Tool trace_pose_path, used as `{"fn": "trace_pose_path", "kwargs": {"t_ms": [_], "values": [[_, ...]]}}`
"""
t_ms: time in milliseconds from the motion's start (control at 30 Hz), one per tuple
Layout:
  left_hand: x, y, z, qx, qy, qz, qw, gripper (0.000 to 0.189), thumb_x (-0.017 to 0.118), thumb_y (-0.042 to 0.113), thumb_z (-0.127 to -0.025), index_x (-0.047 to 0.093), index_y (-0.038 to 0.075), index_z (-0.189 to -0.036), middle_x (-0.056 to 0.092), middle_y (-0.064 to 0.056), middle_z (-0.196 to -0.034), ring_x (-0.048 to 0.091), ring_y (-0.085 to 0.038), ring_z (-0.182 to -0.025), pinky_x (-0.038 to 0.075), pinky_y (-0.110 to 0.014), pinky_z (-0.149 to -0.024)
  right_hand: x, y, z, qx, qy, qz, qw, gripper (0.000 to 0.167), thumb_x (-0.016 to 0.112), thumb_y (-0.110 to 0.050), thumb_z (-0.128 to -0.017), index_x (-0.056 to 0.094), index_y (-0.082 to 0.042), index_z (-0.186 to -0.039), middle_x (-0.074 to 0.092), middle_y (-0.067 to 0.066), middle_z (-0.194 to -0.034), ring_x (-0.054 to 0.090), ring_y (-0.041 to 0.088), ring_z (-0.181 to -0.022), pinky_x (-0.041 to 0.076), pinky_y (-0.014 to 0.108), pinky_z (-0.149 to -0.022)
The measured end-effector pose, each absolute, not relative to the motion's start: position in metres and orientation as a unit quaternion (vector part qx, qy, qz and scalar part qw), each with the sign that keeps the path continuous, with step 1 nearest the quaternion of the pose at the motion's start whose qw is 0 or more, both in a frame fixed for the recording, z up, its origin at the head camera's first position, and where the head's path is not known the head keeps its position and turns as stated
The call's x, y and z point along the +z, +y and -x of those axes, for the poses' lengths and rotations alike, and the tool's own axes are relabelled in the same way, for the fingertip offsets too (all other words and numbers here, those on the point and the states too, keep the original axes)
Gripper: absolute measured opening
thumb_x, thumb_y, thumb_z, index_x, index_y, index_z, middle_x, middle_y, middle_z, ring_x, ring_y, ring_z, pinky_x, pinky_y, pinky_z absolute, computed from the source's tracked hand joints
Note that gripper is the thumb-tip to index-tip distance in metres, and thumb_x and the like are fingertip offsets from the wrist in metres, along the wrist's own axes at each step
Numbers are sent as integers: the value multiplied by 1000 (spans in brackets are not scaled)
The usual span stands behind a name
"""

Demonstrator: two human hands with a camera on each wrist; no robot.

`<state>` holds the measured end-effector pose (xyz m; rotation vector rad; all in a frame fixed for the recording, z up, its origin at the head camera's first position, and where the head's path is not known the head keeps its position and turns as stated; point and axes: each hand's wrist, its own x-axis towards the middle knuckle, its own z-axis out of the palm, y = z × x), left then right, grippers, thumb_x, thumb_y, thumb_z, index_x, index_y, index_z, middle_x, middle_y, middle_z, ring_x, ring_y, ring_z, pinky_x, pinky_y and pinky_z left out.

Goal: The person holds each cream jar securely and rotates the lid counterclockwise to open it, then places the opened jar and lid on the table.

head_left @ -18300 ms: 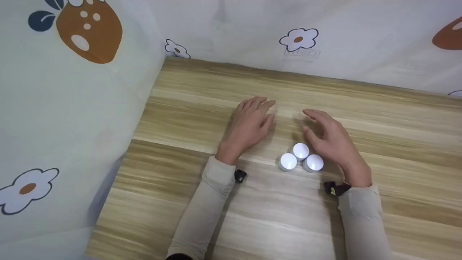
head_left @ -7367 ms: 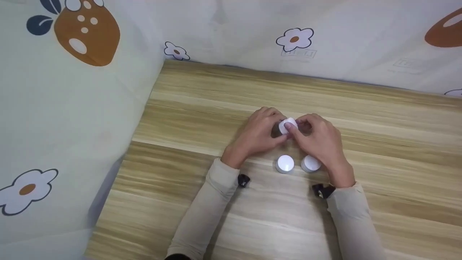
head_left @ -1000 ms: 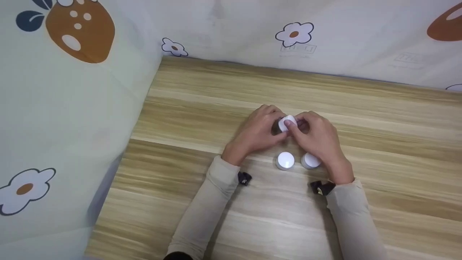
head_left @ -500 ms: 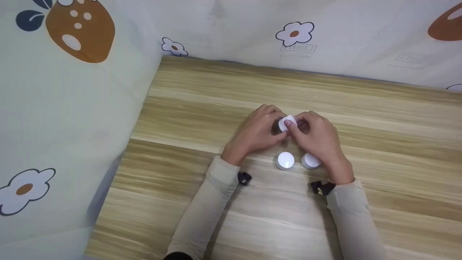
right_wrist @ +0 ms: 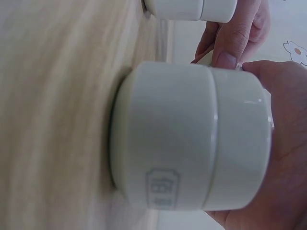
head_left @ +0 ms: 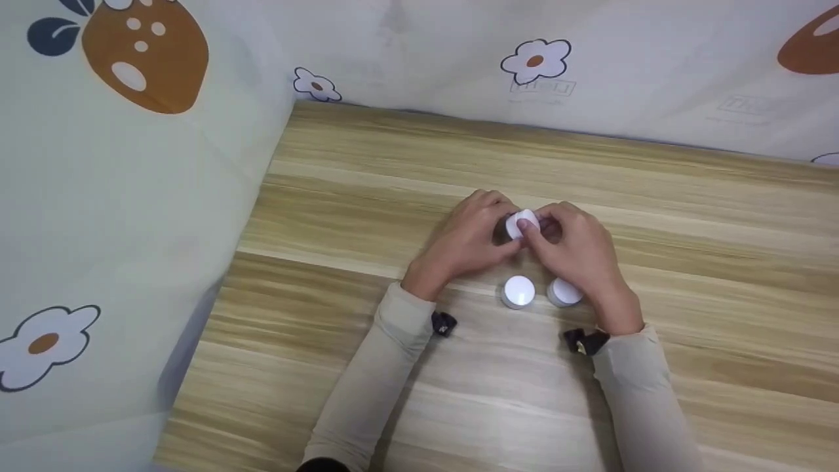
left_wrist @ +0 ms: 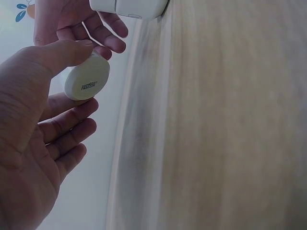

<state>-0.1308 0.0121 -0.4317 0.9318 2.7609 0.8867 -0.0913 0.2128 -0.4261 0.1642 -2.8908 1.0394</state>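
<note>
In the head view both hands meet around a small white screw-lid jar [head_left: 513, 229], tilted over the middle of the table. My left hand [head_left: 473, 237] pinches it between thumb and fingers; the left wrist view shows its round base [left_wrist: 89, 79] with printed dark marks facing that camera. From the other side my right hand [head_left: 580, 246] grips it, thumb pressed on the white top. Two more jars stand upright nearer me: a left one [head_left: 519, 292] and a right one [head_left: 564, 292], partly covered by the right hand. That right jar [right_wrist: 168, 129] fills the right wrist view, lid on.
The wood-grain table [head_left: 354, 216] runs back to a printed wall cloth [head_left: 419, 59]. Another such cloth [head_left: 131, 216] borders its left side. Small black wrist devices [head_left: 444, 324] sit at both beige cuffs.
In the oldest frame three jars stood together and both hands were off them. Since then the back jar has been lifted between the hands. Over the last second nothing visibly moves.
</note>
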Motion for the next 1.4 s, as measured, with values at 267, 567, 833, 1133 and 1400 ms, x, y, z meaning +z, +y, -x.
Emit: {"fn": "trace_pose_path", "kwargs": {"t_ms": [267, 567, 833, 1133, 1400], "values": [[-432, 13, 131, 290, 905, -307, 45, 44, 76, 37, -94, 73, 14, -130, 69, 1, -127, 60, -19, -123, 49, -33, -111, -427, 213, 92, 337, -940, -53, 30, 40, 70, -45, -99, 77, -5, -105, 74, 11, -98, 70, 29, -90, 51, 44, -80], [-432, 12, 131, 289, 905, -308, 44, 42, 76, 36, -94, 74, 15, -130, 69, 1, -125, 60, -19, -124, 48, -32, -112, -427, 213, 92, 337, -939, -56, 29, 40, 70, -43, -100, 77, -5, -105, 74, 12, -101, 70, 30, -93, 51, 45, -81], [-431, 12, 131, 289, 907, -303, 47, 43, 75, 37, -94, 73, 15, -130, 69, 1, -127, 60, -18, -124, 49, -33, -112, -425, 212, 92, 340, -939, -51, 25, 43, 69, -46, -100, 76, -5, -110, 73, 13, -104, 69, 30, -94, 51, 46, -83], [-430, 10, 133, 291, 909, -293, 57, 44, 75, 42, -95, 72, 17, -131, 68, 2, -131, 58, -17, -127, 48, -34, -113, -425, 213, 92, 345, -938, -33, 26, 49, 68, -51, -100, 76, -5, -112, 74, 14, -108, 71, 32, -98, 54, 51, -87], [-432, 9, 133, 293, 907, -298, 47, 40, 73, 38, -95, 73, 16, -128, 69, 0, -128, 59, -19, -125, 49, -35, -111, -425, 213, 92, 344, -938, -32, 24, 47, 69, -52, -99, 77, -7, -105, 76, 12, -105, 73, 31, -98, 54, 50, -86]]}}
